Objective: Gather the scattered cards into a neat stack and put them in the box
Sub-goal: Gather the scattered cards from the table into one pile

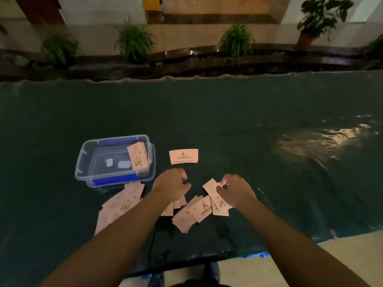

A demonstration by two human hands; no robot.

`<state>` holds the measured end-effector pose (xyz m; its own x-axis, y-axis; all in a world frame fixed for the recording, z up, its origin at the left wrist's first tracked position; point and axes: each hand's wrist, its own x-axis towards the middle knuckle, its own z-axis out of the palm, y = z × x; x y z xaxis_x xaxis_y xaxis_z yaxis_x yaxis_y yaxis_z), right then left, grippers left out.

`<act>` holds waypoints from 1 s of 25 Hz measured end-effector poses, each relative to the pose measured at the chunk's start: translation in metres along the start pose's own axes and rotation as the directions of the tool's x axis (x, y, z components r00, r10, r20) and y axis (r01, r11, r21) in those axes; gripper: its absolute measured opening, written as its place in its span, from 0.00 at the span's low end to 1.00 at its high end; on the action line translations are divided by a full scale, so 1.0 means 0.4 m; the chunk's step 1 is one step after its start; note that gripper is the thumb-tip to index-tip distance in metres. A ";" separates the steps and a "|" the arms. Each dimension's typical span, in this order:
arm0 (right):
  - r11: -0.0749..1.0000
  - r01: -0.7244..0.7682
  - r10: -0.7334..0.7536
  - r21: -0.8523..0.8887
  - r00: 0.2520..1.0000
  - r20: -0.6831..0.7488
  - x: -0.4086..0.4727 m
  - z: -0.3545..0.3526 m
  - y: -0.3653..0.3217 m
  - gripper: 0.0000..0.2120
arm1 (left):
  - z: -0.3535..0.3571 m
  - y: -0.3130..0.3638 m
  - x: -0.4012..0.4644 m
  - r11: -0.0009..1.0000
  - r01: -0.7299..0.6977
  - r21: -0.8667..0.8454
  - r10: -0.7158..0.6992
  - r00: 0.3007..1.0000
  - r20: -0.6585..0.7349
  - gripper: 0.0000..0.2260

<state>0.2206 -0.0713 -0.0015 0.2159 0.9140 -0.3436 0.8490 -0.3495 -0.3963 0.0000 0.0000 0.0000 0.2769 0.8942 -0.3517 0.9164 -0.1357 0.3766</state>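
Observation:
Pale pink printed cards lie on a dark green cloth. My right hand (pixel 235 188) pinches a few cards (pixel 210 187) at their upper end, just above a fanned heap (pixel 193 212). To its left, my left hand (pixel 173 184) hovers with curled fingers and nothing visible in it. One small neat pile (pixel 183 156) lies apart, beyond both hands. Another loose spread (pixel 122 201) sits in front of the clear plastic box (pixel 84 160) with blue clips. Inside the box a bunch of cards (pixel 138 157) leans against its right wall.
The cloth-covered table (pixel 228 121) stretches far to the right and back, with a bright light glare at the right. Its near edge runs below my arms. Beyond the far edge are a dark rock border and potted plants (pixel 134 41).

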 end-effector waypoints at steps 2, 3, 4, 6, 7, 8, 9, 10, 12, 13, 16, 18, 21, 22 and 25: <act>0.998 -0.058 0.057 0.030 0.998 0.035 0.012 0.016 0.032 0.13 | 0.051 0.018 0.001 0.998 0.055 -0.004 -0.055 0.997 0.059 0.14; 0.996 -0.078 0.075 0.042 0.995 0.065 0.019 0.032 0.050 0.13 | 0.081 0.022 -0.004 0.996 0.092 -0.004 -0.091 0.992 0.091 0.16; 0.993 -0.103 0.098 0.053 0.990 0.098 0.022 0.042 0.063 0.14 | 0.103 0.032 -0.016 0.991 0.137 -0.007 -0.135 0.983 0.122 0.17; 0.989 -0.130 0.120 0.074 0.984 0.135 0.035 0.062 0.082 0.16 | 0.142 0.044 -0.027 0.983 0.185 0.003 -0.184 0.973 0.143 0.18; 0.986 -0.144 0.131 0.088 0.981 0.140 0.043 0.071 0.094 0.18 | 0.160 0.051 -0.030 0.980 0.198 0.010 -0.198 0.971 0.137 0.19; 0.982 -0.157 0.141 0.109 0.980 0.142 0.046 0.077 0.099 0.19 | 0.170 0.059 -0.040 0.979 0.202 0.019 -0.203 0.970 0.132 0.19; 0.975 -0.176 0.157 0.137 0.978 0.140 0.050 0.088 0.105 0.21 | 0.183 0.063 -0.049 0.978 0.208 0.030 -0.210 0.969 0.131 0.19; 0.968 -0.192 0.171 0.164 0.976 0.134 0.054 0.095 0.108 0.24 | 0.193 0.069 -0.055 0.976 0.213 0.037 -0.216 0.967 0.132 0.20; 0.957 -0.219 0.196 0.192 0.972 0.132 0.060 0.112 0.110 0.30 | 0.219 0.077 -0.069 0.977 0.202 0.064 -0.210 0.967 0.147 0.25; 0.955 -0.229 0.207 0.191 0.970 0.127 0.063 0.122 0.110 0.33 | 0.232 0.077 -0.074 0.978 0.188 0.087 -0.199 0.968 0.150 0.28; 0.958 -0.253 0.241 0.132 0.966 0.097 0.069 0.149 0.101 0.40 | 0.260 0.069 -0.090 0.978 0.141 0.151 -0.164 0.975 0.147 0.35; 0.967 -0.243 0.235 0.081 0.967 0.093 0.069 0.164 0.094 0.41 | 0.276 0.058 -0.096 0.978 0.112 0.178 -0.141 0.976 0.163 0.39; 0.979 -0.199 0.194 0.037 0.974 0.113 0.066 0.172 0.087 0.39 | 0.290 0.037 -0.097 0.978 0.059 0.198 -0.091 0.983 0.160 0.39; 0.983 -0.182 0.177 0.026 0.976 0.124 0.066 0.170 0.084 0.38 | 0.290 0.029 -0.094 0.983 0.053 0.175 -0.080 0.985 0.152 0.38; 0.994 -0.112 0.110 0.007 0.980 0.164 0.069 0.162 0.080 0.34 | 0.281 0.005 -0.086 0.992 0.034 0.124 -0.049 0.991 0.123 0.35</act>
<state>0.2224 -0.0708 -0.0786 0.2257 0.8237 -0.5202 0.8160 -0.4515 -0.3609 0.0248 -0.0792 -0.0835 0.2650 0.8406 -0.4724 0.9539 -0.1570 0.2556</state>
